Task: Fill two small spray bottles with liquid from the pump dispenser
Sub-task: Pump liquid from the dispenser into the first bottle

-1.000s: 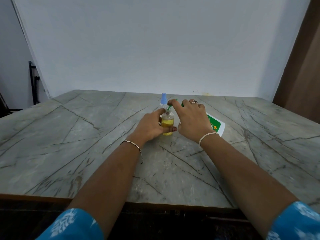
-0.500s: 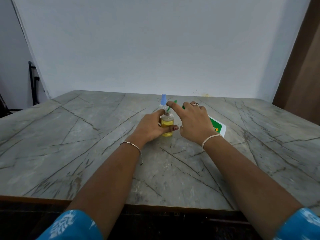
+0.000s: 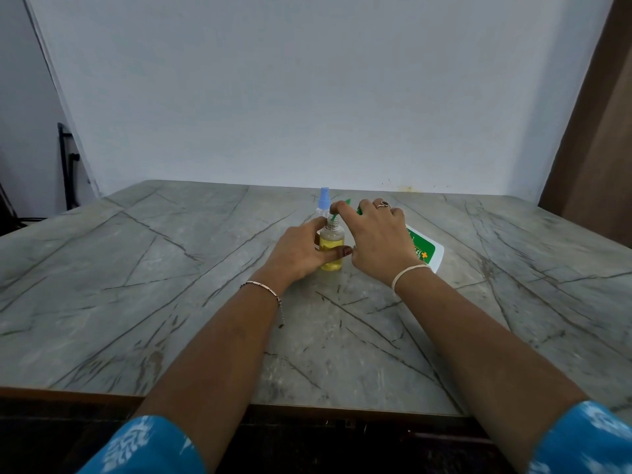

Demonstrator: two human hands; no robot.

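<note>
Right hand point(image 3: 378, 239) slightly lower, dispenser point(image 3: 424, 249) flatter

The table point(image 3: 171, 268) top looks like polished grey stone, smooth with dark veins and a soft sheen, edged in brown wood at the near side. The small bottle point(image 3: 331, 246) is clear glossy plastic. The tilted dispenser point(image 3: 427, 251) is smooth white plastic. The far wall point(image 3: 307, 97) is matt.

The left hand point(image 3: 301, 251) grips an open bottle point(image 3: 331, 248) of yellow liquid on the table point(image 3: 136, 268). The right hand point(image 3: 376, 237) tilts the dispenser point(image 3: 422, 249) over the bottle. A capped bottle point(image 3: 323, 200) stands just behind it.
</note>
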